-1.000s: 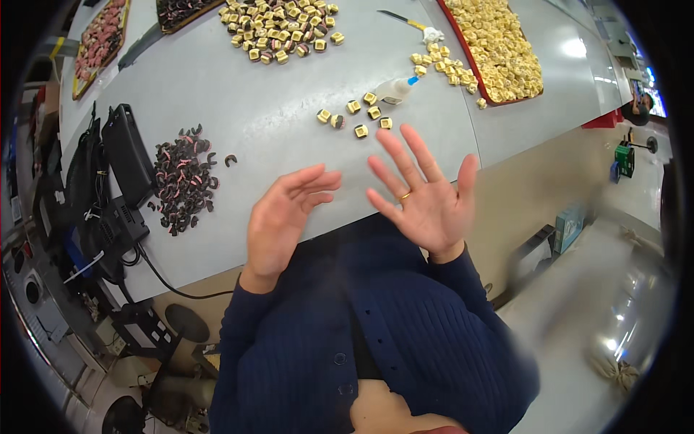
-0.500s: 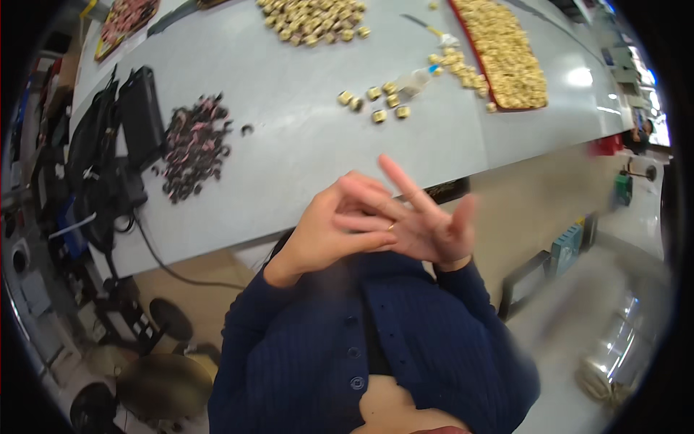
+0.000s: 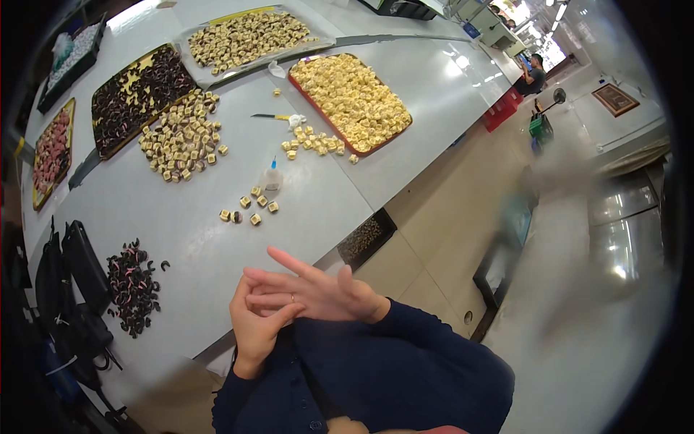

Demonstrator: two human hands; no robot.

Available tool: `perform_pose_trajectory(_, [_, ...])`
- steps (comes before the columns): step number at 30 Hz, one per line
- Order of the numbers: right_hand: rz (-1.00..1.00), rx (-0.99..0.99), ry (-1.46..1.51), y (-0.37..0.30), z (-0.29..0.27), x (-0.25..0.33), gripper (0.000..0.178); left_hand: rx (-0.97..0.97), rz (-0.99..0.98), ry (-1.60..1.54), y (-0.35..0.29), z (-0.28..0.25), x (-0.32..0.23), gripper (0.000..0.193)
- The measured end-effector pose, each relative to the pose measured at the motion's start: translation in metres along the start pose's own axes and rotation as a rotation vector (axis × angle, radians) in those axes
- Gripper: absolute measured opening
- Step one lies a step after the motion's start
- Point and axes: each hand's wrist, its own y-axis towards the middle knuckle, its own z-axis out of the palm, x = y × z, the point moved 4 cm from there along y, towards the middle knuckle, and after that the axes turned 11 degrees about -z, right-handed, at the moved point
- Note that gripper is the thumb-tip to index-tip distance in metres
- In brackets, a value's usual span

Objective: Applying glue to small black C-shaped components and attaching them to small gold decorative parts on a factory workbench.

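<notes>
Just off the near edge of the table [image 3: 217, 271], my two hands meet in front of my body. My left hand [image 3: 254, 318] is closed around the lower fingers of my right hand, by a thin ring. My right hand [image 3: 322, 291] is open, palm showing, with thumb and forefinger spread apart and nothing in it. Nearest beyond them lie several small cream cube-shaped pieces with dark sides [image 3: 256, 218]. A clear squeeze bottle with a blue tip [image 3: 272, 178] stands beside these pieces. To the left is a pile of black and pink curved pieces [image 3: 134, 289].
Farther back are a red-rimmed tray of cream pieces [image 3: 369, 150], a larger cube heap [image 3: 184, 137], a yellow-handled knife [image 3: 273, 116] and a tray of dark pieces [image 3: 108, 148]. Black equipment [image 3: 87, 264] occupies the left edge. A person [image 3: 533, 76] is far off at right.
The view has swung to take in the table's far side and the trays there. My hands sit lower and farther left in the picture, with the left still holding the right's fingers.
</notes>
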Motion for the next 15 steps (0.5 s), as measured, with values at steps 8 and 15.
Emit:
perform_pose_trajectory(8, [-0.153,-0.017,0.199,-0.002,-0.013,0.001,0.09,-0.072,0.132,0.012,0.002,0.009,0.01,0.049])
perform_pose_trajectory(15, [-0.23,-0.125,0.415,-0.017,-0.019,-0.011,0.086,-0.014,0.163,-0.075,-0.004,0.015,0.025,0.046])
